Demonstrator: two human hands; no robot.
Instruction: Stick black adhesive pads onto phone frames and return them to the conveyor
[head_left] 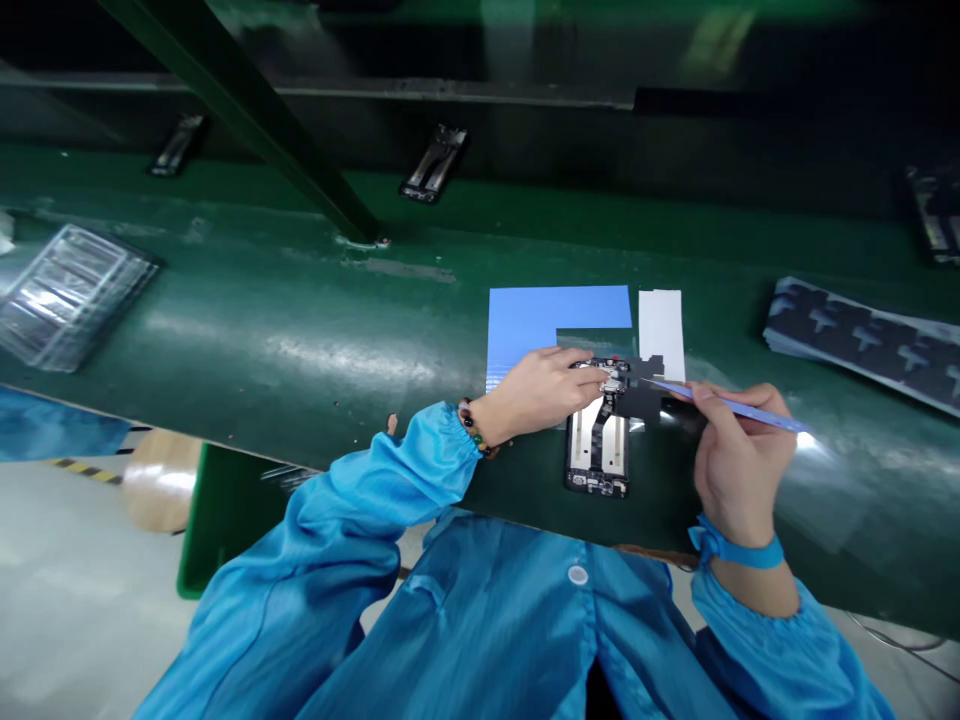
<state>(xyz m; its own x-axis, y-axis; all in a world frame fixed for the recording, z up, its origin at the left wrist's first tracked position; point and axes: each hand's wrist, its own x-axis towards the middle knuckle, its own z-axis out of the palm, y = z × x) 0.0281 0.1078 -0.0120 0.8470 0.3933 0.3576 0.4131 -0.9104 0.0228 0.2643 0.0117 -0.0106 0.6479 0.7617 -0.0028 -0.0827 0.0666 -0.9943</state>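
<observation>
Downward, looks onto a dark green counter [330, 350] from above a person's blue smock [510, 620], both sleeves stretched forward. Holds a slim blue tool [757, 414] in the right hand [739, 455], pinched between thumb and fingers, with its tip pointing left over a small dark sheet [637, 402]. Bends the left hand [541, 392] over the upper end of an open phone body [598, 460], fingertips close to the left side of that sheet; cannot tell whether gripping or only pressing. Shows the phone body lying flat between both hands, near the close edge of the counter, right of centre, with silvery inner panels and the dark sheet jutting out past its upper right side. Wears a beaded bracelet [474, 432] on the left wrist and a blue band [742, 550] on the right one.

Just beyond the hands, shows a blue sheet [559, 305] and, to its right, a white card [661, 325]. Farther right, shows a stack of dark-patterned strips [862, 335]; at far left, stacked clear trays [71, 300]. Along the far side, shows a second phone body [177, 147], a third phone body [435, 165] and, cut off by the right edge, a fourth phone body [937, 215], all well apart. Between the first two of these, shows a green post [247, 110] slanting down to the counter. Below at left, shows a green bin [195, 525] beside a round tan stool [159, 480]
</observation>
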